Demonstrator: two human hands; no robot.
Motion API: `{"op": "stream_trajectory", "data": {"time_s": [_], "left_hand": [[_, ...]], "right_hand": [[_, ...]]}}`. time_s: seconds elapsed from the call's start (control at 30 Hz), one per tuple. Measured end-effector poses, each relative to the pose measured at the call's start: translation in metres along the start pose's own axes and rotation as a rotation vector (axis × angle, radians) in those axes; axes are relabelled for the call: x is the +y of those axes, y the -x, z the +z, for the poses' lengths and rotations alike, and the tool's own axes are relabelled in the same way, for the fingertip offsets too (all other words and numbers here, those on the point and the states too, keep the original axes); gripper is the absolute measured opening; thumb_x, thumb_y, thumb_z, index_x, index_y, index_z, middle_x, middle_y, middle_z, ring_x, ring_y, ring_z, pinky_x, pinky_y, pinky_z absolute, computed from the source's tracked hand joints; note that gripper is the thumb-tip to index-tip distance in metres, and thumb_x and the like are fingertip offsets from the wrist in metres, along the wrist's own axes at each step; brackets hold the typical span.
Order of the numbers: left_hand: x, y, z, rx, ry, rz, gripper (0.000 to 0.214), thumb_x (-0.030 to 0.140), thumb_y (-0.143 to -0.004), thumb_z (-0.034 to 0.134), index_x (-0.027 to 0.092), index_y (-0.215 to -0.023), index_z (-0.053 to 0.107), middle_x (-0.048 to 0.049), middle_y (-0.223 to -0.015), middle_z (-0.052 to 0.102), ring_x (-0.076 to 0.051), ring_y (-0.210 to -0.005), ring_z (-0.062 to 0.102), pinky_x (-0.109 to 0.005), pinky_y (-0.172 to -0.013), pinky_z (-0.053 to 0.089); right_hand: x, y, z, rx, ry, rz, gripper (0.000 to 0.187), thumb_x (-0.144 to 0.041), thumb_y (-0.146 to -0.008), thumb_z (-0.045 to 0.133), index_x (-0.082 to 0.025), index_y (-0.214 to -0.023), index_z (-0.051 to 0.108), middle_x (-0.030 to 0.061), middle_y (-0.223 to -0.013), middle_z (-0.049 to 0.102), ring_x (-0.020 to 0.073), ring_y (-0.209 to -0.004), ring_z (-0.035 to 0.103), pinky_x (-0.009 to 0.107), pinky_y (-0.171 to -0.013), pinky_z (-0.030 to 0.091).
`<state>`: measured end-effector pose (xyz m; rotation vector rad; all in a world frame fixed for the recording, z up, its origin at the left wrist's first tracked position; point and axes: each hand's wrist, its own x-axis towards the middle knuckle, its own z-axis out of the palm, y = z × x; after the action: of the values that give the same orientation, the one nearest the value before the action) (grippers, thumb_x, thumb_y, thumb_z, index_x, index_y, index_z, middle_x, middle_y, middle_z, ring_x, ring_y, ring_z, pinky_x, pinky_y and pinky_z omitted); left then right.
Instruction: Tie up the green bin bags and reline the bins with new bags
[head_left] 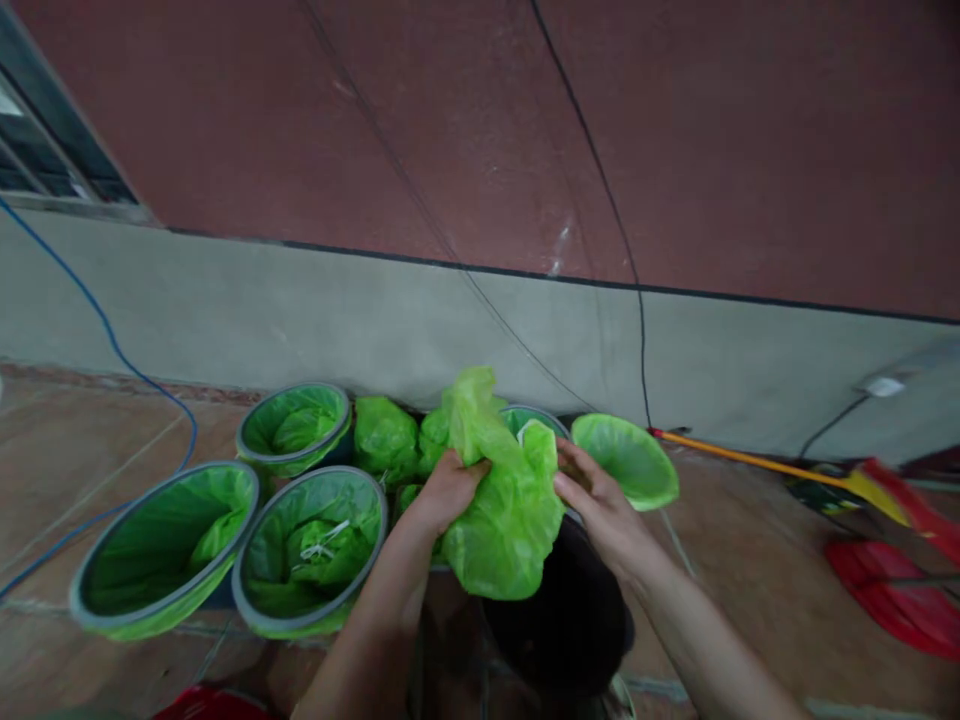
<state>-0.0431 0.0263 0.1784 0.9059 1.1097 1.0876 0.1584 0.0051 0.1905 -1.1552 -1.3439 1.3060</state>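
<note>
A crumpled, thin green trash bag (506,520) hangs between my two hands in the middle of the view. My left hand (452,492) is closed on its left side, thumb on top. On the right, my right hand (596,492) grips the bag's edge near a white strip. Below the bag stands a dark trash bin (577,610), its inside black and partly hidden by the bag and my right hand. Just beyond my right hand is another bin with a green liner (626,460) spread over its rim.
Left are several lined bins, including a near one (79,590), a middle one (247,590) and a far one (244,440). Filled green bags (386,440) lean by the wall. A yellow-handled tool (750,458) and red dustpan-like object (892,600) lie right. A blue cable (112,335) runs left.
</note>
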Motion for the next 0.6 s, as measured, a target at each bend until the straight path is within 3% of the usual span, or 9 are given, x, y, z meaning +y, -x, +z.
{"op": "stream_trajectory", "data": {"time_s": [0.13,0.23,0.37,0.47,0.6], "left_hand": [[-0.015,0.009,0.027,-0.042,-0.046,0.017,0.022,0.029,-0.071,0.070,0.018,-0.090,0.072,-0.0075,-0.083,0.076,-0.028,-0.090,0.071,-0.043,-0.086,0.056],[-0.025,0.014,0.034,0.009,-0.042,0.002,0.021,0.027,-0.070,0.070,0.018,-0.088,0.071,-0.0074,-0.084,0.076,-0.030,-0.093,0.071,-0.044,-0.087,0.055],[-0.031,0.014,0.022,0.236,0.057,0.019,0.024,0.025,-0.065,0.072,0.018,-0.088,0.070,-0.0071,-0.085,0.076,-0.029,-0.095,0.071,-0.044,-0.092,0.054],[-0.027,0.009,0.010,0.417,0.215,0.019,0.023,0.019,-0.064,0.073,0.019,-0.086,0.069,-0.0053,-0.090,0.076,-0.025,-0.093,0.071,-0.040,-0.093,0.054],[-0.019,0.003,0.004,0.521,0.310,-0.042,0.022,0.013,-0.064,0.074,0.016,-0.086,0.069,-0.0058,-0.087,0.075,-0.023,-0.085,0.072,-0.039,-0.089,0.056]], "right_hand": [[0.010,0.013,-0.003,0.007,-0.063,0.004,0.038,-0.046,-0.076,0.075,-0.021,-0.105,0.070,0.0043,-0.099,0.074,0.0199,-0.087,0.067,0.033,-0.079,0.054],[0.029,0.015,-0.018,0.134,-0.224,0.058,0.030,-0.045,-0.073,0.076,-0.019,-0.088,0.072,0.0028,-0.081,0.074,0.0185,-0.071,0.066,0.031,-0.069,0.054],[0.041,0.006,-0.064,0.460,-0.482,0.087,0.028,-0.039,-0.066,0.079,-0.020,-0.085,0.070,0.0023,-0.081,0.074,0.0179,-0.073,0.067,0.029,-0.066,0.055],[0.039,0.002,-0.105,0.647,-0.556,0.093,0.026,-0.035,-0.067,0.076,-0.020,-0.087,0.068,0.0017,-0.085,0.073,0.0156,-0.071,0.067,0.027,-0.062,0.055],[0.037,0.009,-0.142,0.840,-0.568,0.077,0.018,-0.027,-0.072,0.068,-0.016,-0.086,0.066,0.0015,-0.082,0.071,0.0125,-0.065,0.065,0.023,-0.055,0.054]]}}
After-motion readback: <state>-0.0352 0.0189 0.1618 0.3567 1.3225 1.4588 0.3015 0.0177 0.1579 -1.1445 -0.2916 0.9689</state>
